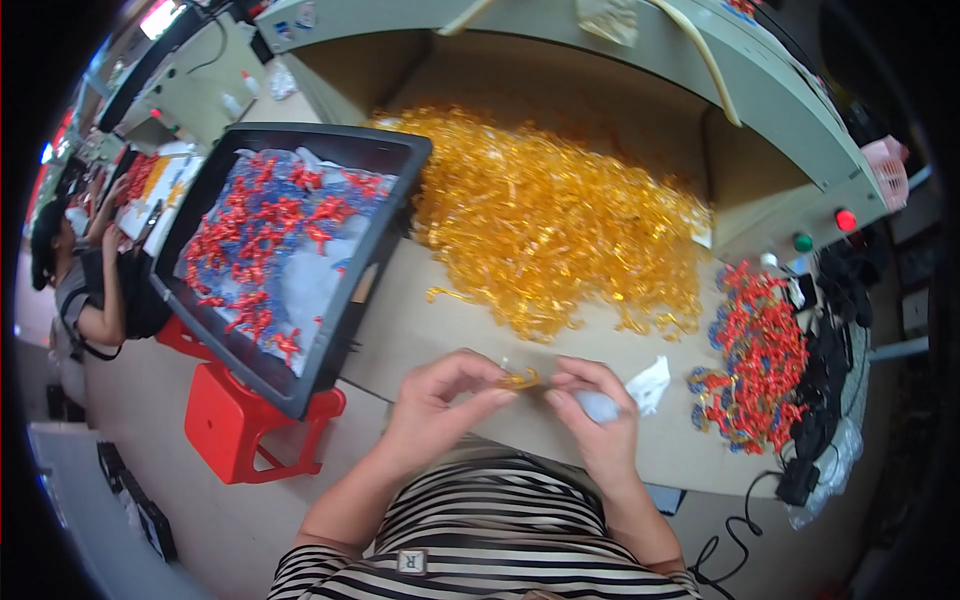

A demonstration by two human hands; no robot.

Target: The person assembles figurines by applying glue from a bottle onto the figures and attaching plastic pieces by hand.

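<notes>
Over the near edge of the counter (400, 312), the left hand (440, 400) pinches a small golden piece (521, 380) in its fingertips (484, 372); the right hand (612, 441) curls round a white object (598, 405), mostly hidden.

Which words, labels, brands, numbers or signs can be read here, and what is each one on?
I won't copy any lettering, but here is where it stands:
Square pale patch on the striped shirt: one dark character, large enough to make out.
Stickers at the upper left of the workbench hood: too small and blurred to read.
Curled golden piece in the left hand: no lettering visible.
</notes>
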